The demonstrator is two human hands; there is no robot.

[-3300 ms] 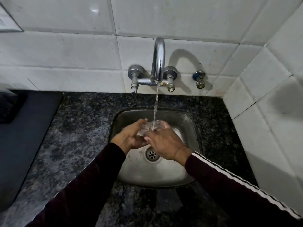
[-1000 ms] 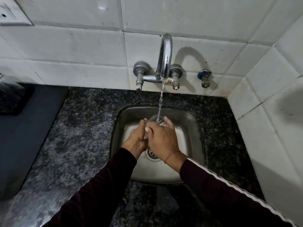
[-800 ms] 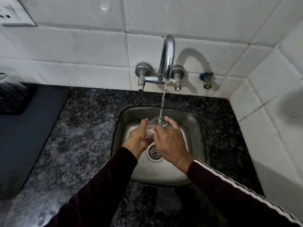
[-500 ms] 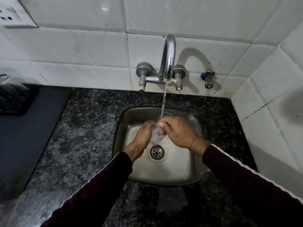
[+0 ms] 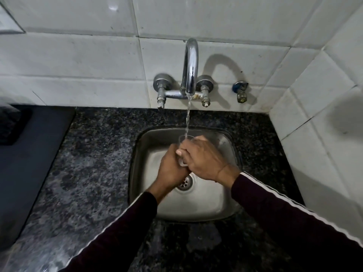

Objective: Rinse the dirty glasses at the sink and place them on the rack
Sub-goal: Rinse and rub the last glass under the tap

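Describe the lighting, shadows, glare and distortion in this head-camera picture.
Head view: dim light from the upper left throws the faucet's curved shadow rightward across the tiles; a small glare spot sits on the upper-left tile; wide-angle distortion bows the tile lines and the sink rim; the clear glass is hard to make out between the left hand and right hand; sleeves sink into darkness.

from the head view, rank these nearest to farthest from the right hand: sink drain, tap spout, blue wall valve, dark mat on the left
1. sink drain: just below and left of the right hand, in the basin.
2. tap spout: above it on the back wall.
3. blue wall valve: up and to the right on the wall; close to the spout's rank, hard to separate.
4. dark mat: far left on the counter.
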